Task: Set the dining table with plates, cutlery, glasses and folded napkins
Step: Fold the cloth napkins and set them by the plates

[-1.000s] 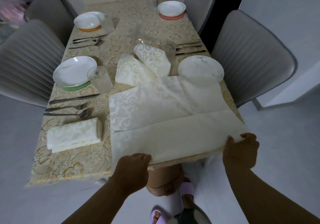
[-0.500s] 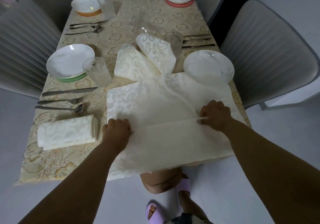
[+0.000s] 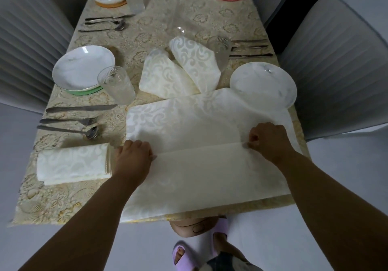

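**Cream damask napkin pinned at its fold, both hands gripping**

No brand, label or writing can be read on anything here. The large napkin [image 3: 184, 128] is cream cloth with a woven scroll pattern, lying flat at the near edge of the tabletop [image 3: 147, 35], its near part folded up to a straight edge. The left hand [image 3: 134, 155] has its fingers curled onto the left end of that edge; the right hand [image 3: 267, 137] pinches the right end. A folded napkin [image 3: 72, 163] of the same cloth lies just left. Beyond it are a steel spoon [image 3: 69, 130] and a ribbed clear glass [image 3: 116, 85]. A round white plate [image 3: 263, 83] touches the napkin's far right corner.
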`<state>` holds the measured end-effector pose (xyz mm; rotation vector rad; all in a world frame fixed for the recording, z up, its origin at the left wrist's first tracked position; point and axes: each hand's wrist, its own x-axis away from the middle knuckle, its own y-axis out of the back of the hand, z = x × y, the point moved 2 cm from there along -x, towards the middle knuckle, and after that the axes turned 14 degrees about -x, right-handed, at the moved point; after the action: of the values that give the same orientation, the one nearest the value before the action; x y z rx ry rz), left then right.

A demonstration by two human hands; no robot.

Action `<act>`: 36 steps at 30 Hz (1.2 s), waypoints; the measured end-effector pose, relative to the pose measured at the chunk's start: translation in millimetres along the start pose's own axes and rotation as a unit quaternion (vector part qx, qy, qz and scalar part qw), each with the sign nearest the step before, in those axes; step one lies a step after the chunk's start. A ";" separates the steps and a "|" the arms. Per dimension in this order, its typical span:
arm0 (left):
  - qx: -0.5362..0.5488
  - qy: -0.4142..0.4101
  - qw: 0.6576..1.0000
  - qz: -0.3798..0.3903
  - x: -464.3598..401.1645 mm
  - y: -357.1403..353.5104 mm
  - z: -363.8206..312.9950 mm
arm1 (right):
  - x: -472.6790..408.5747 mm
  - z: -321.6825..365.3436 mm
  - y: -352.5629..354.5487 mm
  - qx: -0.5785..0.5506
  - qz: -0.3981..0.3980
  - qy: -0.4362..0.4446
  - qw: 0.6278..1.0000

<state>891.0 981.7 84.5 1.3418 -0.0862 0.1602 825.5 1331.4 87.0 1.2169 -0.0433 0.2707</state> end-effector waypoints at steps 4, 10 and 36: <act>0.022 0.001 0.999 -0.028 -9.6 2.9 -2.6 | -13.6 6.5 4.7 -0.007 -0.091 0.028 0.995; 0.080 0.013 0.995 -0.059 -68.3 32.8 -20.1 | -80.8 45.3 32.4 -0.063 -0.119 0.084 0.987; 0.108 -0.087 0.969 -0.206 20.9 37.1 -26.1 | 26.4 17.7 29.9 -0.074 -0.130 0.251 0.956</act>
<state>904.7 1016.6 117.5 1.5599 0.0665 -0.3080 846.1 1329.3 125.4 0.9633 0.5270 0.3323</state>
